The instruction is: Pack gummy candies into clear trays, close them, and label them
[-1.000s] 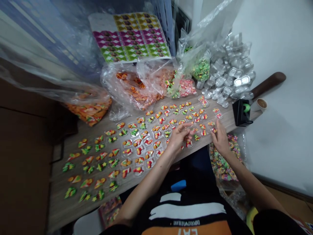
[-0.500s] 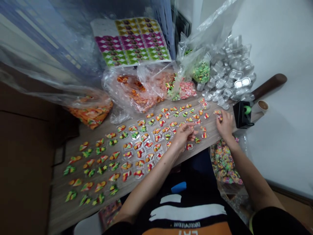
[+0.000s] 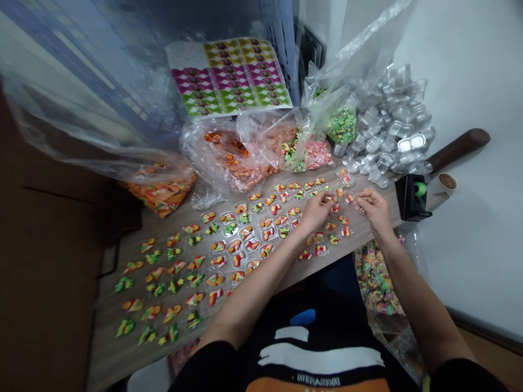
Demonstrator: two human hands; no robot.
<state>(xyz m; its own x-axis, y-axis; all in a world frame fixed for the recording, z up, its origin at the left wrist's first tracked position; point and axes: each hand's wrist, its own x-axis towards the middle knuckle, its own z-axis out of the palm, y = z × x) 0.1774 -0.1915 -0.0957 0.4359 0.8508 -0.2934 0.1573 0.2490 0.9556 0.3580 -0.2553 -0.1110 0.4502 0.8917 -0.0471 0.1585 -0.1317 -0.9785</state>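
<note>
My left hand (image 3: 317, 211) is over the right part of the table, thumb and fingertips drawn together in a pinch. Beside its fingertips lies a red and yellow piece (image 3: 335, 208); whatever the fingers hold is too small to make out. A short way right, my right hand (image 3: 375, 212) has its fingertips pinched near a small red and white piece (image 3: 349, 198). I cannot tell what sits between them. In rows across the table, small clear plastic trays (image 3: 230, 228) hold colourful moulded pieces; at the left, green pieces (image 3: 125, 326) and orange ones (image 3: 172, 313) are set out in pairs.
Behind the rows stand clear bags of orange pieces (image 3: 161, 188) and pink pieces (image 3: 318, 155). A heap of clear containers (image 3: 379, 130) fills the back right corner. A black tape dispenser (image 3: 411, 198) and a cup (image 3: 446, 183) are at the right. Printed labels (image 3: 232, 76) lean behind.
My right hand has lifted from the small pack at the right and moved left, its fingertips now pinched. My left hand has shifted slightly up and right, nearer to it.
</note>
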